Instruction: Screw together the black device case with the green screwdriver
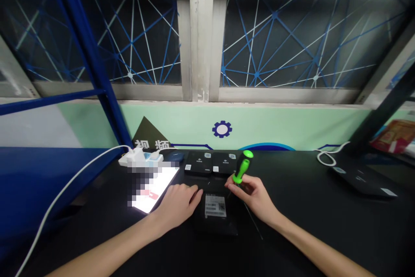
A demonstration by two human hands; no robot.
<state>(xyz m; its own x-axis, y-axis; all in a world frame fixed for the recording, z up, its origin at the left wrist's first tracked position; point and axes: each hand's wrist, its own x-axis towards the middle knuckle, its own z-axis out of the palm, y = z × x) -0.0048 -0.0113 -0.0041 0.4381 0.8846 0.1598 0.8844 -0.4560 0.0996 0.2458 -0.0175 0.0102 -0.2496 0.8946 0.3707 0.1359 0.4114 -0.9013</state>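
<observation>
My right hand point(256, 197) grips a screwdriver with a green and black handle point(242, 168), held nearly upright with its tip down near the top right corner of a flat black box point(215, 214) that lies label side up on the black table. My left hand point(178, 205) rests on the table at the box's left edge, fingers lying loosely together and touching its upper left corner; it holds nothing that I can see.
A lit phone point(152, 188) lies left of my left hand. Two more black boxes point(210, 162) sit behind, beside a white power strip point(139, 158) with a white cable. Another black device point(359, 177) and white cable lie at the right.
</observation>
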